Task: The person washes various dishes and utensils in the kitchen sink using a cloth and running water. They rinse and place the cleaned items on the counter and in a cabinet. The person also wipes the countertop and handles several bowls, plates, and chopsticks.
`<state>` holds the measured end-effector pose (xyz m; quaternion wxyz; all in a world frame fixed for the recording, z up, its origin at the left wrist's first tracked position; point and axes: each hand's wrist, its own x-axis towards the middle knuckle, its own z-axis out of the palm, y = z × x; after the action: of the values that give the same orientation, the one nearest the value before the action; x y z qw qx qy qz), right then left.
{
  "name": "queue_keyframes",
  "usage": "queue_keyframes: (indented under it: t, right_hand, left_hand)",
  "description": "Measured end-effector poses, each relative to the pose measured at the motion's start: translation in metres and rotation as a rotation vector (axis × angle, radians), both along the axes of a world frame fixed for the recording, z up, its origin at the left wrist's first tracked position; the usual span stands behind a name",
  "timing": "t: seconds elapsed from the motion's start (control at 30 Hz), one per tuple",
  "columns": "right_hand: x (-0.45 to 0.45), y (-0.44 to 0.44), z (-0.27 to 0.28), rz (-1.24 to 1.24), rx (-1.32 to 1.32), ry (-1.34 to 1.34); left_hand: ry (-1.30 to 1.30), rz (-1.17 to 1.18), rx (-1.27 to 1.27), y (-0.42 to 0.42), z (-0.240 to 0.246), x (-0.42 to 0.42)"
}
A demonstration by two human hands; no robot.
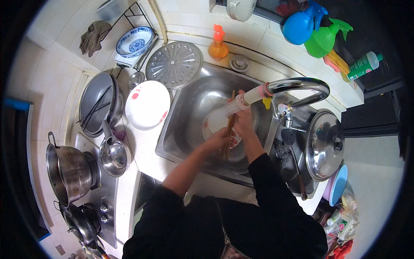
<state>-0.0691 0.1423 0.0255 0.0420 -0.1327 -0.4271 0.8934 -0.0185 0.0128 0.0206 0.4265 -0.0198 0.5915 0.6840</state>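
Note:
Under the running tap (299,83), both hands are around a bundle of wooden chopsticks (230,124). My left hand (218,140) closes on the lower part of the bundle. Higher up, my right hand (243,122) grips the same sticks, its fingertips partly hidden by the tap's nozzle (249,97). Beneath the chopsticks, a white bowl with red decoration (215,121) lies in the stainless steel sink basin (187,129). Water runs from the nozzle towards the bowl and chopsticks.
Left of the basin are a white floral plate (147,105), a perforated steamer plate (174,63), a grey pan (97,100) and a metal ladle (111,152). An orange pump bottle (218,48) stands behind. A steel lid (323,145) leans over the second basin (281,168).

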Motion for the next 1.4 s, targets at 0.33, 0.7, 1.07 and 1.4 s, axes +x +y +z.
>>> queue_keyframes:
  t: [0.33, 0.7, 1.07, 1.4]
  right_hand:
    - [0.003, -0.007, 0.011, 0.167, 0.486, -0.031]
    - [0.053, 0.012, -0.013, 0.239, 0.744, 0.215]
    - [0.091, 0.016, -0.044, 0.886, 0.73, -0.559]
    - [0.058, 0.0, -0.004, 0.539, 0.35, -0.418]
  left_hand:
    - [-0.027, 0.339, 0.047, 0.028, -0.005, -0.005]
    - [0.074, 0.405, 0.155, 0.011, 0.024, -0.037]
    - [0.166, 0.673, 0.297, 0.014, 0.054, -0.038]
    - [0.246, 0.239, 0.009, 0.006, 0.037, -0.023]
